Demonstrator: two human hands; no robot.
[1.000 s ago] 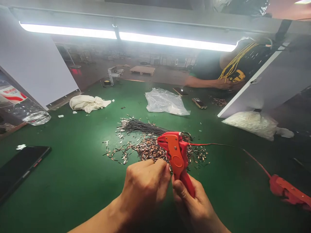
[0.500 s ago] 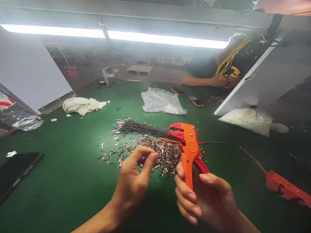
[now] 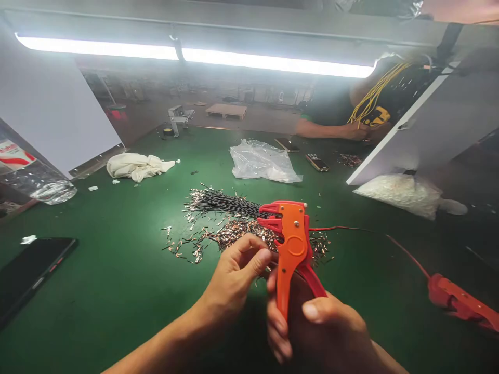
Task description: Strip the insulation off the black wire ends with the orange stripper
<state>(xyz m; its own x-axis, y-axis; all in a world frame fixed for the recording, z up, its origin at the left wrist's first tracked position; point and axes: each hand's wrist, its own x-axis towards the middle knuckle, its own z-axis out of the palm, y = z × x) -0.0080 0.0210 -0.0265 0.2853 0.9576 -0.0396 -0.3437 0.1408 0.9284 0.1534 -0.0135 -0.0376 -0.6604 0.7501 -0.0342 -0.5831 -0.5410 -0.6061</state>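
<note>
My right hand [image 3: 323,322] is wrapped round the handles of an orange and red wire stripper [image 3: 292,239], held upright with its red jaws pointing left. Just left of the tool, my left hand [image 3: 237,270] has thumb and forefinger pinched together; what they hold, if anything, is too small to make out. Behind the hands lies a bundle of black wires [image 3: 222,201] with bare ends at the left. Nearer and partly hidden by my hands and the tool, a heap of short black and copper-coloured clippings [image 3: 234,231] spreads over the green table [image 3: 156,301].
A phone [image 3: 35,270] and a bottle [image 3: 35,171] are at the left, with a white cloth [image 3: 138,166] beyond. Farther back is a plastic bag [image 3: 265,161]. At right are a filled bag [image 3: 401,195] and another red tool [image 3: 463,301]. Across the table, a person holds yellow wires [image 3: 376,96].
The wire stripper and my right hand have moved left, while my left hand has shifted right and slightly up. The two hands are closer together. The whole view has shifted slightly.
</note>
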